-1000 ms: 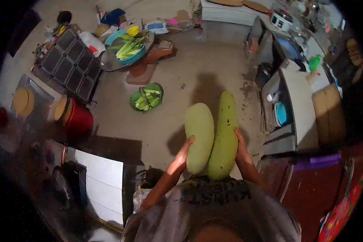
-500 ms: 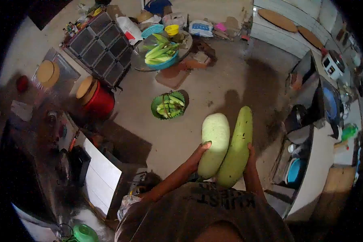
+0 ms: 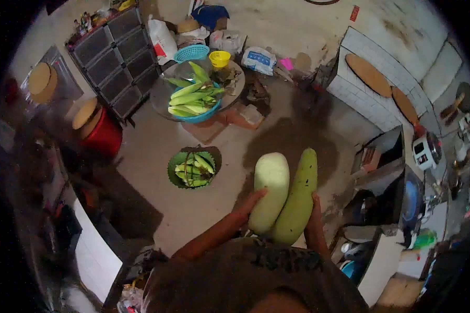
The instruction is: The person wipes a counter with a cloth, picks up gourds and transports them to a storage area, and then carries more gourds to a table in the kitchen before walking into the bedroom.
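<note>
In front of my chest I carry two large gourds side by side, pressed together at their lower ends. My left hand [image 3: 255, 202] is wrapped round the outer side of the thick, pale green gourd [image 3: 272, 180], its thumb showing on the front. Against the outer side of the longer, narrower green gourd [image 3: 299, 201], my right hand [image 3: 315, 207] is closed, with most fingers hidden behind it. Dark specks mark the longer one. Both stand nearly upright, tilted slightly, their tops leaning away from me.
On the floor ahead sits a green basket [image 3: 172, 177] of green produce. Farther back, corn cobs [image 3: 190, 96] fill a blue basin [image 3: 206, 116] on a low round table [image 3: 159, 99]. A red drum [image 3: 105, 133] stands left; a counter with a rice cooker [image 3: 425, 151] runs along the right.
My view has shifted up and to the right, so the basket and basin appear lower and farther left. Both gourds stay in my hands, their tops slightly farther apart.
</note>
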### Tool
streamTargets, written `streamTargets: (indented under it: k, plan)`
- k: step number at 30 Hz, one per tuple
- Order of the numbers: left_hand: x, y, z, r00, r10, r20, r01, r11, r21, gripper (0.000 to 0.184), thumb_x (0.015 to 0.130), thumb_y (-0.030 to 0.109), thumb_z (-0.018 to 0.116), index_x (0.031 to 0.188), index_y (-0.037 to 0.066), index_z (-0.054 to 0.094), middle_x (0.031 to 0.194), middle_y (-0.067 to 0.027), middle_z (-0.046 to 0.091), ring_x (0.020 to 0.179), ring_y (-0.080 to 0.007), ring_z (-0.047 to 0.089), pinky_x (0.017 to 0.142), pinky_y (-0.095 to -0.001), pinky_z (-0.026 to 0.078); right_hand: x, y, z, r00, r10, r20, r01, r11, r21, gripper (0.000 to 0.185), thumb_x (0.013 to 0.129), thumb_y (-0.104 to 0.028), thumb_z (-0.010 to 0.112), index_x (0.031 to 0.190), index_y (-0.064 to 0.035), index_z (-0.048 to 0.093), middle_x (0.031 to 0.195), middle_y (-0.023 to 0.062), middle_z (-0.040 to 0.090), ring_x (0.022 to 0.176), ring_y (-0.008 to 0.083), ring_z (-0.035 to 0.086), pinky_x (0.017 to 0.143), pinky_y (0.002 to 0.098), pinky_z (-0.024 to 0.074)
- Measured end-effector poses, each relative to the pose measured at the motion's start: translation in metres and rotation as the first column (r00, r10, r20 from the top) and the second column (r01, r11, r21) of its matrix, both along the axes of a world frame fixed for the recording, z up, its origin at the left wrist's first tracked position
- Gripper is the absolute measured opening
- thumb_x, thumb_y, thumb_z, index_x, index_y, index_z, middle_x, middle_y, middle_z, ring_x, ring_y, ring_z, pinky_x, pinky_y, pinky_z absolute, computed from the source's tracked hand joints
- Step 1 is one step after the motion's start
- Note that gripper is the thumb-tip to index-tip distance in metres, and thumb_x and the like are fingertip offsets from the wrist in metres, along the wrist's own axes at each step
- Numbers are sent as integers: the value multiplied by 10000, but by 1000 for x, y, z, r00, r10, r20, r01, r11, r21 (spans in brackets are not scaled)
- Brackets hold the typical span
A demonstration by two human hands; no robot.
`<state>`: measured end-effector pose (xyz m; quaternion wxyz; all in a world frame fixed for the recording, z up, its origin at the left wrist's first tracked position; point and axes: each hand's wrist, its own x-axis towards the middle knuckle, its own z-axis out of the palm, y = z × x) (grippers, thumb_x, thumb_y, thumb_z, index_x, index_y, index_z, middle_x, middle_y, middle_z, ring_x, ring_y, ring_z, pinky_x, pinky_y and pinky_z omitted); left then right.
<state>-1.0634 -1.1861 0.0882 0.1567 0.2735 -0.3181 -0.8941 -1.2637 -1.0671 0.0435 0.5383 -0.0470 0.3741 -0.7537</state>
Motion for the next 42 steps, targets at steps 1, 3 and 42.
streamTargets:
  k: [1, 3, 42]
  plan:
    - [-14, -18, -14, 999, -38, -5, 38, 999, -12, 641, 804, 507, 524, 1217, 23, 444, 1106, -118, 545, 979, -200, 540, 843, -332, 431, -11, -11, 4, 1000, 8, -5, -8, 1000, 5, 534, 852, -411, 492, 1225, -37, 413, 1118, 143, 528, 976, 273, 542, 836, 415, 455]
    - [-36, -43, -14, 997, -81, 1, 81, 996, -24, 647, 806, 505, 522, 1227, 21, 439, 1118, -121, 546, 981, -208, 545, 854, -334, 428, -31, -33, 9, 997, -15, 71, 11, 998, 54, 525, 854, -398, 493, 1224, -34, 408, 1106, 152, 531, 958, 278, 548, 825, 420, 460]
    - [-474, -618, -56, 883, 468, 29, -451, 830, 328, 681, 785, 491, 574, 1296, 87, 377, 1230, -123, 474, 1070, -264, 485, 882, -409, 401, -510, -743, -16, 826, 563, 40, -555, 798, 233, 537, 831, -429, 505, 1203, -45, 455, 1126, 122, 533, 984, 261, 528, 849, 382, 439]
